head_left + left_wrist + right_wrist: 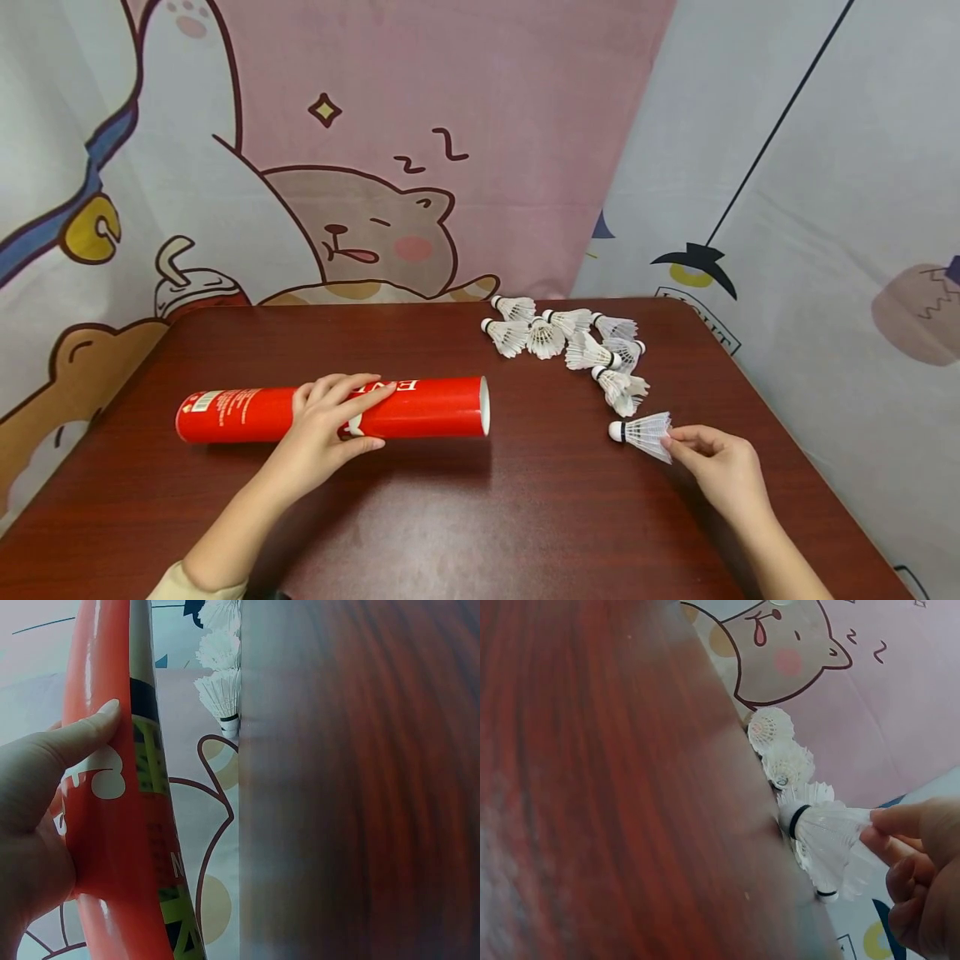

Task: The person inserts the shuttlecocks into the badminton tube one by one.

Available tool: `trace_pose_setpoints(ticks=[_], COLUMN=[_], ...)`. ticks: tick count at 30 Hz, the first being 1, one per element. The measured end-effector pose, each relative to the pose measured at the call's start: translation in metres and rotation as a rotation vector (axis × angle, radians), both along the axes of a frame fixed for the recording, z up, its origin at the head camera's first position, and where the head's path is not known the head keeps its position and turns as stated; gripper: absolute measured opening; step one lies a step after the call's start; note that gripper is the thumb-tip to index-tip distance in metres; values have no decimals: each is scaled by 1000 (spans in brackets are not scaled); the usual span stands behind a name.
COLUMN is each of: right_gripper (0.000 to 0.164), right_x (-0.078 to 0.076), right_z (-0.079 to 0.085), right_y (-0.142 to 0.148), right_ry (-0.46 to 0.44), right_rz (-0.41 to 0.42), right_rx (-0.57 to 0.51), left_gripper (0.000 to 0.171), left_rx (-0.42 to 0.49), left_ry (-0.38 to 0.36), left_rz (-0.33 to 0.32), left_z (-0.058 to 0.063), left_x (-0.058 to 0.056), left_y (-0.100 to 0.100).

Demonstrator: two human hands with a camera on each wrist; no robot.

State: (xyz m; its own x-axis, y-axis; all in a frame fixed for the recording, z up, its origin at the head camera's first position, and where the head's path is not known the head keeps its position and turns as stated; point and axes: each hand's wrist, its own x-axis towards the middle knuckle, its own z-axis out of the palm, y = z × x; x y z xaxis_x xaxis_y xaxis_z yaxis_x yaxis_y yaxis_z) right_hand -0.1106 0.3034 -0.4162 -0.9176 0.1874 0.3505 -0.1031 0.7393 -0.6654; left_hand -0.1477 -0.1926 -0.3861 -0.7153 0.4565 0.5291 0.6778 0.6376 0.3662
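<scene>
A red shuttlecock tube [442, 408] lies sideways across the left half of the table, its uncapped round mouth facing right. My left hand [326, 421] grips it around the middle from above, thumb on the near side; the left wrist view shows the thumb pressed along the red tube [105, 847]. Over at the right, my right hand [720, 467] pinches a white shuttlecock [647, 433] by its feather edge, cork pointing left toward the tube. In the right wrist view this shuttlecock [825, 832] hangs from thumb and fingertips, overlapping others behind it.
Several white shuttlecocks [546, 337] lie in a loose cluster at the table's back right, one of them [621, 390] nearest the held one. The dark brown table [465, 533] meets a cartoon-printed cloth [450, 83] behind and a pale one at right.
</scene>
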Motion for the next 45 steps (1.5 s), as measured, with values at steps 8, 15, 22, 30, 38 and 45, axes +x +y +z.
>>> trace_pose_setpoints(ticks=[8,15,22,30,38,45], right_gripper=[12,17,23,25,21,20], right_x=[-3,-9,-15,-23,-32,-40], right_z=[12,36,51,49,40,32], right_y=[-19,-58,-95,-127,-153,-170], right_ry=[153,250,353,354,314,329], right_rz=[94,243,407,541,658,750], right_rx=[-27,-163,-248,-312,-336,-365], left_gripper=[79,77,77,77,77,76], left_rx=[-3,-3,-2,2,3,5], left_ry=[2,-8,-15,-5,-2,-7], left_rz=[3,4,4,0,-1,5], left_z=[0,0,0,0,0,0], left_x=[0,1,1,0,0,1], left_y=[0,0,0,0,1,0])
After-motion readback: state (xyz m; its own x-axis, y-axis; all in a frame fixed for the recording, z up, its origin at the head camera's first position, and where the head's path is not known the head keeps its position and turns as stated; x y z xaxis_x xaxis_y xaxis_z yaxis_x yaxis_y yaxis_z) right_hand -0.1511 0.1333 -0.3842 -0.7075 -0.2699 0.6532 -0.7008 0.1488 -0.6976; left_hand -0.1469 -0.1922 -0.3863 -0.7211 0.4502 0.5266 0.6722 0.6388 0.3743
